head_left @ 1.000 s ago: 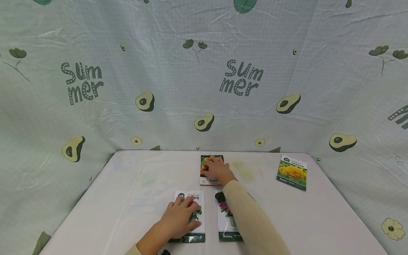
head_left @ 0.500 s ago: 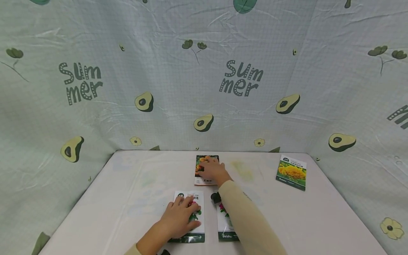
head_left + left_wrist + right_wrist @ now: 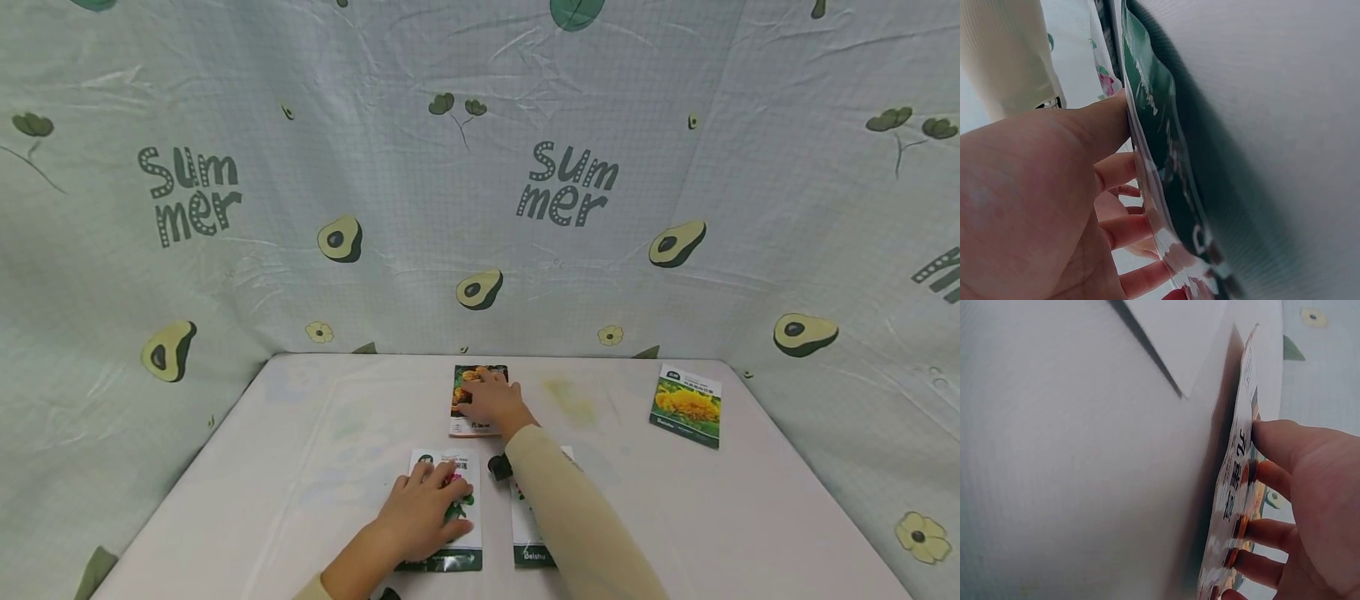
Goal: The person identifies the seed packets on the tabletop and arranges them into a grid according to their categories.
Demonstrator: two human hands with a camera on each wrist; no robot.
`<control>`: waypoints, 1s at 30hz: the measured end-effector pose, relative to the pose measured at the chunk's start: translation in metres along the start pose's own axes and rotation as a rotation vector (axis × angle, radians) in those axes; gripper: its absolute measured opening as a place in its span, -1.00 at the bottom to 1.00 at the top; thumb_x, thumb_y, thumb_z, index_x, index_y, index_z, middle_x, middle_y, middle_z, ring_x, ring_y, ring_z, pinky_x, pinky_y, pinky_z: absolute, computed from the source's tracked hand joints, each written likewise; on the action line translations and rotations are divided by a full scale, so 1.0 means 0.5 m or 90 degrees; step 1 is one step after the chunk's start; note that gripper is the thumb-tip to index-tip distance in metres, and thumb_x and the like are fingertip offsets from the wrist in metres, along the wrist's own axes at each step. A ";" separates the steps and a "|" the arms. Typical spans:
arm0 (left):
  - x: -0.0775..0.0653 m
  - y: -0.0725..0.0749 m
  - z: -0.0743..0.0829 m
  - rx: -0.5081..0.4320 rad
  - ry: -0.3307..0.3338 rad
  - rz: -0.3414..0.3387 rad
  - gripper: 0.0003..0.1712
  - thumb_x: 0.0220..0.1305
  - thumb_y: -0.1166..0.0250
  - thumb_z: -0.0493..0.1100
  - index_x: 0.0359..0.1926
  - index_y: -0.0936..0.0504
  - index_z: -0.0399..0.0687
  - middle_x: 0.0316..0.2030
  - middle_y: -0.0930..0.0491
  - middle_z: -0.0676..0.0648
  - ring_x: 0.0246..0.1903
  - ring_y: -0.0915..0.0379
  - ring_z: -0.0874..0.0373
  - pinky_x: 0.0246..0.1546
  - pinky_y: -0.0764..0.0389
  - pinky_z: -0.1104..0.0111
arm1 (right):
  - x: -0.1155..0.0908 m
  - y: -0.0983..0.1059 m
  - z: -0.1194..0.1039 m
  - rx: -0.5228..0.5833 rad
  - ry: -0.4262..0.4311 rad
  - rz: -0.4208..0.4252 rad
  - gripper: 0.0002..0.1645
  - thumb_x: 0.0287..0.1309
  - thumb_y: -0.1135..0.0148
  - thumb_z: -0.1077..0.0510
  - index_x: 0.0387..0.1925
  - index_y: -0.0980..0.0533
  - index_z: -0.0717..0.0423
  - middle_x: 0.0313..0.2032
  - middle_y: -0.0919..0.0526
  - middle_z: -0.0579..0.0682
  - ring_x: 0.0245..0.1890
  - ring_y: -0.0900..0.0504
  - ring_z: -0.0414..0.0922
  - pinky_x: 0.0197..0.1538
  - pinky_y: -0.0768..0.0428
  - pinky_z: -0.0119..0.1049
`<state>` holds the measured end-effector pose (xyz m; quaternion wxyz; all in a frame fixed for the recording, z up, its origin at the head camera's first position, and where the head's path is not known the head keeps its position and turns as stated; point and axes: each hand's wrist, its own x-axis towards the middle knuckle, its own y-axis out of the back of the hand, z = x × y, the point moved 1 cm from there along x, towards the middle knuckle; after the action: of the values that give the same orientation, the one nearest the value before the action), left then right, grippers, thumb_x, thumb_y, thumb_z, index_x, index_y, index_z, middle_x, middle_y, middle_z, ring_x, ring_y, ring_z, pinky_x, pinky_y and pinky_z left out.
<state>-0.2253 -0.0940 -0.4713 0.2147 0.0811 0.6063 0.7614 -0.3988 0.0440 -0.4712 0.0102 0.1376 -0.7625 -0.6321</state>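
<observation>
resting on a near pink-flowered packet (image 3: 461, 507) with the left hand (image 3: 422, 515), touching an orange-flowered packet (image 3: 468, 425) farther back on the white table (image 3: 315, 467) with the right hand (image 3: 495, 402), with fingers loosely spread on both

Even light; wrist views dimmer; packet (image 3: 1229, 481) shadow soft.

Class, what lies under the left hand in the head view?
A packet lies under the left hand. Its top, green bottom band and bits of a pink and green picture show; the hand covers much of its left half, which cannot be seen.
</observation>
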 end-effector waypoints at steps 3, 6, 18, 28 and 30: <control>0.003 -0.003 -0.002 -0.001 0.005 -0.004 -0.42 0.31 -0.30 0.33 0.25 -0.58 0.28 0.45 -0.36 -0.12 0.36 -0.23 -0.26 0.19 -0.37 -0.27 | -0.003 0.001 -0.007 -0.005 0.002 0.006 -0.34 0.41 -0.11 -0.32 0.47 -0.37 -0.37 0.57 -0.21 0.00 0.58 -0.13 0.10 0.49 -0.17 0.29; 0.005 -0.005 -0.005 0.000 0.008 -0.006 -0.43 0.30 -0.30 0.34 0.25 -0.58 0.29 0.45 -0.36 -0.12 0.36 -0.24 -0.26 0.19 -0.37 -0.28 | -0.003 -0.001 -0.013 -0.013 0.004 0.017 -0.35 0.41 -0.11 -0.33 0.46 -0.38 -0.37 0.56 -0.23 0.00 0.57 -0.16 0.09 0.48 -0.19 0.27; 0.005 -0.006 -0.008 0.000 -0.010 -0.006 -0.44 0.32 -0.29 0.34 0.24 -0.57 0.29 0.45 -0.35 -0.11 0.35 -0.24 -0.24 0.15 -0.39 -0.25 | -0.008 -0.004 -0.035 -0.010 0.009 0.025 -0.34 0.40 -0.13 -0.33 0.45 -0.39 -0.35 0.55 -0.26 0.01 0.54 -0.21 0.09 0.48 -0.22 0.23; 0.003 0.000 0.000 -0.009 0.000 -0.016 -0.45 0.32 -0.30 0.32 0.23 -0.58 0.28 0.45 -0.34 -0.14 0.36 -0.22 -0.26 0.19 -0.36 -0.28 | 0.001 -0.015 -0.049 -0.015 -0.003 0.041 -0.32 0.38 -0.13 -0.35 0.45 -0.40 -0.32 0.54 -0.27 -0.02 0.53 -0.22 0.07 0.49 -0.21 0.21; 0.002 0.002 0.002 -0.009 -0.002 -0.016 -0.46 0.33 -0.30 0.31 0.23 -0.58 0.28 0.46 -0.33 -0.15 0.37 -0.21 -0.28 0.20 -0.35 -0.29 | 0.004 -0.018 -0.052 -0.013 -0.007 0.035 -0.31 0.39 -0.11 -0.35 0.46 -0.38 -0.32 0.56 -0.23 -0.03 0.55 -0.20 0.07 0.50 -0.19 0.21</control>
<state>-0.2261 -0.0931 -0.4702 0.2261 0.0732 0.6014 0.7628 -0.3941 0.0170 -0.4748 0.0246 0.1134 -0.7595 -0.6400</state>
